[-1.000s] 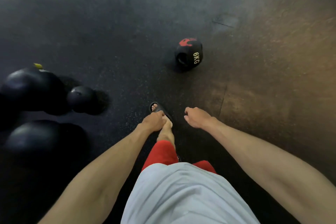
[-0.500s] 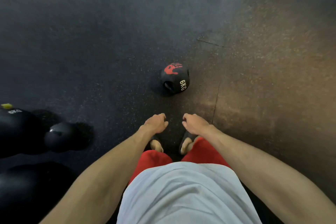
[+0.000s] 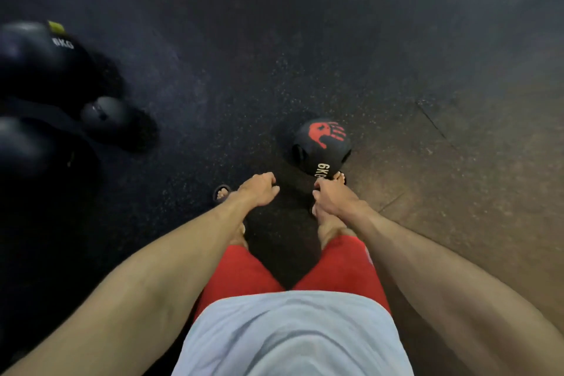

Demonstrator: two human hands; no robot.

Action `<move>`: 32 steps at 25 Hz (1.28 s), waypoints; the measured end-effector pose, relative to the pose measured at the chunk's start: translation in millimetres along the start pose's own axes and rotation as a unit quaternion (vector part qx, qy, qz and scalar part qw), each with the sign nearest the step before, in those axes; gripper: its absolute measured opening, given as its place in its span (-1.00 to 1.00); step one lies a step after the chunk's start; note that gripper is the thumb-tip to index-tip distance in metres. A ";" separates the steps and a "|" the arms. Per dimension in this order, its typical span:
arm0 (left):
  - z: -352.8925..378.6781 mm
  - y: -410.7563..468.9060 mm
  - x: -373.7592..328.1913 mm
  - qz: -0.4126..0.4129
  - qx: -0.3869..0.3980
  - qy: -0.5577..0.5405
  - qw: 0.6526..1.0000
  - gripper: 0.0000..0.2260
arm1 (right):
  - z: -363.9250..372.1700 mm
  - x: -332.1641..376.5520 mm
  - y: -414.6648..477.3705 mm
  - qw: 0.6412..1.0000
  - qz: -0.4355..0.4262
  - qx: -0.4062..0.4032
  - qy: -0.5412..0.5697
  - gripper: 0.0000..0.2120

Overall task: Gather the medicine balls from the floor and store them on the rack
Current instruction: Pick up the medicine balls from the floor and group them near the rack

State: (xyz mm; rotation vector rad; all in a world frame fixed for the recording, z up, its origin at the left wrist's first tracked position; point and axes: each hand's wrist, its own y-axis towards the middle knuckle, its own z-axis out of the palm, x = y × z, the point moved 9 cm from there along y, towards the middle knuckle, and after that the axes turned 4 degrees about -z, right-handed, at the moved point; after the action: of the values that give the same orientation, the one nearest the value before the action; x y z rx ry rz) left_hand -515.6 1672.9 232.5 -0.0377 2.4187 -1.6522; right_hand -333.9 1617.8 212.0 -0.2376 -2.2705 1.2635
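A black 6KG medicine ball (image 3: 320,146) with a red handprint and side grip holes lies on the dark rubber floor right in front of my feet. My left hand (image 3: 258,189) hangs just left of and below it, fingers loosely curled, holding nothing. Directly under the ball hangs my right hand (image 3: 331,197), empty too, its fingers loosely curled; in the image it lies over my right foot. Neither hand touches the ball. No rack is in view.
At the left edge lie more black balls: a large one marked in KG with a yellow tag (image 3: 33,61), a small one (image 3: 103,114) and another large one (image 3: 21,146). My sandalled feet stand either side of the 6KG ball's near side.
I have stepped closer: the 6KG ball has come from well ahead to right at my feet. Both hands stay low and empty. The balls on the left shifted in view.
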 end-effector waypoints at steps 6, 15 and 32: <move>34.1 95.4 -71.0 -0.019 -0.001 -0.103 0.994 -0.67 | -59.4 -101.6 103.6 0.999 0.014 -0.029 -0.021 -0.73; 80.7 312.2 -108.7 0.019 -0.073 -0.101 0.992 -0.43 | -14.1 -205.9 297.3 0.976 0.133 -0.152 0.081 -0.44; 49.9 354.2 1.8 0.053 -0.187 -0.167 0.967 -0.63 | 89.9 -102.7 318.8 0.961 0.104 -0.257 0.009 -0.27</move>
State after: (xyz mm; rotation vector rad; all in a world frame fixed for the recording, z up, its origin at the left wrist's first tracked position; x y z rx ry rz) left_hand -473.3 1758.0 -112.4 -0.2223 2.3798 -1.0280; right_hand -325.3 1685.7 -127.9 -0.6862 -2.5733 0.7300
